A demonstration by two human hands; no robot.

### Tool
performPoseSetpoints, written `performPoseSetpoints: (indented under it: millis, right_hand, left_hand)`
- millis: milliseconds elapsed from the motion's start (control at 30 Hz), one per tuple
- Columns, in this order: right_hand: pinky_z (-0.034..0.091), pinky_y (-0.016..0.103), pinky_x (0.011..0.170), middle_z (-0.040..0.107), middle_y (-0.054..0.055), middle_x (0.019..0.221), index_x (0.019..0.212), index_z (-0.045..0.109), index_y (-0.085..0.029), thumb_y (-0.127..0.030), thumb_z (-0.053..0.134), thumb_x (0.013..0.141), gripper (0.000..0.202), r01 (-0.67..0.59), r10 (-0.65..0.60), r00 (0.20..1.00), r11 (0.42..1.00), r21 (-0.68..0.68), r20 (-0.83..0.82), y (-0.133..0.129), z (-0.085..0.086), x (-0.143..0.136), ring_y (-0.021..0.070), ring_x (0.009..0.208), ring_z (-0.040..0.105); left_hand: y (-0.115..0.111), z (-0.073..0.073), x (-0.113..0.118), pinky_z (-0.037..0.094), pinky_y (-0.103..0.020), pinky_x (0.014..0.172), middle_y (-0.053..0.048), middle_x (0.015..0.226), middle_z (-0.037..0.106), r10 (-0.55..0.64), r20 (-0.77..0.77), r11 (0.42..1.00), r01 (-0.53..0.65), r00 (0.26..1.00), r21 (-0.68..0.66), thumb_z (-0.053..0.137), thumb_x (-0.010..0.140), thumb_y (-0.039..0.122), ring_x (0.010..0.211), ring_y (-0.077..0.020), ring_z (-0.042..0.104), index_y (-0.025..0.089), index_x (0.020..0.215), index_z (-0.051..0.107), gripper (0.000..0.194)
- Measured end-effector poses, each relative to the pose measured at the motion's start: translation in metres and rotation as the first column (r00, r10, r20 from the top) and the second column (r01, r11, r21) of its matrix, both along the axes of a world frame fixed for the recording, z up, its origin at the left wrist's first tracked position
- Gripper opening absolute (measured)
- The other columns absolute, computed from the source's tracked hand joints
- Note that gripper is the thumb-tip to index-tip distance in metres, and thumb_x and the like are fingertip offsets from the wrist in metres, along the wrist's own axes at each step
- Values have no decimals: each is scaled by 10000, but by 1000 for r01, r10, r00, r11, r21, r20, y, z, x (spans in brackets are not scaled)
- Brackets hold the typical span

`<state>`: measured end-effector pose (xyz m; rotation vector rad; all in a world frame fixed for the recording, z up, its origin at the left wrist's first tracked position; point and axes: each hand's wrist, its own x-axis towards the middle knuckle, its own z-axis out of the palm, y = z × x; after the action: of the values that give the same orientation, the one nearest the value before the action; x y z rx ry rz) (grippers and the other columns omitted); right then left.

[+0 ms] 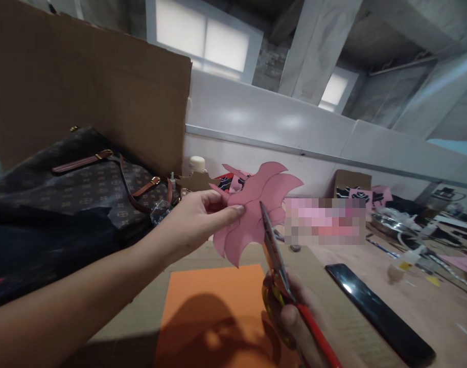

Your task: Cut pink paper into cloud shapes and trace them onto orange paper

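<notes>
My left hand (193, 222) pinches a pink sheet cut-out (252, 191) between thumb and fingers, holding it up in front of me. Pointed, curved lobes ring its outline, and dark drawn lines cross it. In my right hand (295, 314) is a pair of scissors (274, 250), with yellow showing at the handle and a long red part beside it. The blades point up and overlap the cut-out's lower right side. Whether they are biting into it I cannot tell. Below both hands lies an orange sheet (203, 306) with shadows on it.
Cardboard (141, 312) covers the work surface. A black phone (379, 312) lies to the right, near a small glue bottle (407, 258). At left sits a brown patterned bag (99, 179) before a large cardboard panel (91, 87). A cream-capped bottle (197, 164) stands behind; one patch is pixelated.
</notes>
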<state>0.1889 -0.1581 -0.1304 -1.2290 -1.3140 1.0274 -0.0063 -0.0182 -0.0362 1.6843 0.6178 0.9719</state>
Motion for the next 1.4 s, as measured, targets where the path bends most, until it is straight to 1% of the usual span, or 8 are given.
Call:
performPoseSetpoints:
  millis: [400,533,667,733,900,967,1167,1400]
  right_hand:
    - [347,285,525,361,-26,697,976,587,-260,-786,613,752,573,26,-27,999,999,32,38,2,-6,2,139,587,320]
    - [367,290,523,386,-11,707,941,597,-268,-812,625,709,592,40,-41,999,999,25,30,-4,16,-4,153,596,357]
    - [391,304,546,393,-1,705,893,592,-269,-819,663,663,601,5,-6,1000,997,-73,-15,-10,46,-10,171,618,398]
    - [371,295,531,375,-9,683,872,589,-266,-841,663,638,625,8,-10,1000,998,-65,-24,-8,45,-11,163,599,375]
    - [325,283,505,329,-37,642,889,585,-246,-875,618,646,675,43,-43,999,999,18,26,1,19,-8,125,548,284]
    - [354,298,522,352,-29,649,883,600,-247,-852,634,663,644,40,-40,999,999,2,18,-2,25,-9,134,555,314]
    - [413,346,599,389,-23,661,868,636,-253,-802,715,633,602,8,-16,995,997,-74,-102,-19,72,-21,145,573,370]
    - [403,321,604,396,-28,676,876,638,-232,-781,743,622,614,7,-21,992,994,-112,-123,-16,63,-20,130,578,337]
  left_hand:
    - [1,-1,-1,461,-214,611,-21,867,767,-18,4,1000,18,1000,-6,761,798,398,746,-157,671,191,857,741,216]
    - [3,-2,-1,477,-235,641,-36,889,771,-6,-7,1000,6,1000,9,747,805,438,773,-180,683,182,878,740,266]
    - [4,-2,-1,488,-250,655,-50,901,772,5,-26,1000,-5,1000,20,740,803,471,789,-195,689,178,889,742,305]
    - [4,-2,-1,486,-247,655,-47,893,772,7,-25,1000,-6,1000,21,735,806,486,786,-190,690,182,882,742,314]
    - [6,-3,-2,482,-240,654,-32,891,774,-23,-5,1000,23,1000,3,750,804,411,785,-180,687,193,880,743,231]
    - [6,-4,-2,478,-240,645,-28,878,772,-17,-7,1000,17,1000,2,756,797,384,776,-178,684,196,880,740,207]
    - [6,-4,-3,490,-251,654,-37,892,771,-20,-16,1000,20,1000,2,740,810,416,791,-188,696,201,914,743,239]
    - [8,-4,-3,509,-282,693,-62,915,768,-11,-38,1000,11,999,3,727,816,480,829,-215,699,188,975,743,332]
